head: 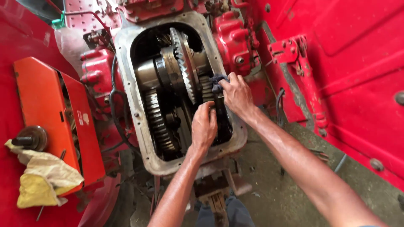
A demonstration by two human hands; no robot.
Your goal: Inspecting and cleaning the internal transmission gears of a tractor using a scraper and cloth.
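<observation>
Gears (pixel 182 67), oily steel, sit exposed inside grey housing (pixel 126 71).

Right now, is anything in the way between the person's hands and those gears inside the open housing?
Nothing visible blocks them. The cover is off the gear housing. The left hand already reaches inside beside the gears, and the right hand presses a dark blue rag at the rim by the big ring gear.

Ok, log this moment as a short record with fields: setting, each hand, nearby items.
setting: open gear housing of a red machine, large toothed gears exposed
left hand: reaching inside the housing, fingers down among the gears
right hand: pressing a dark blue rag at the housing rim
nearby: orange cover, yellowish cloth at left
</observation>
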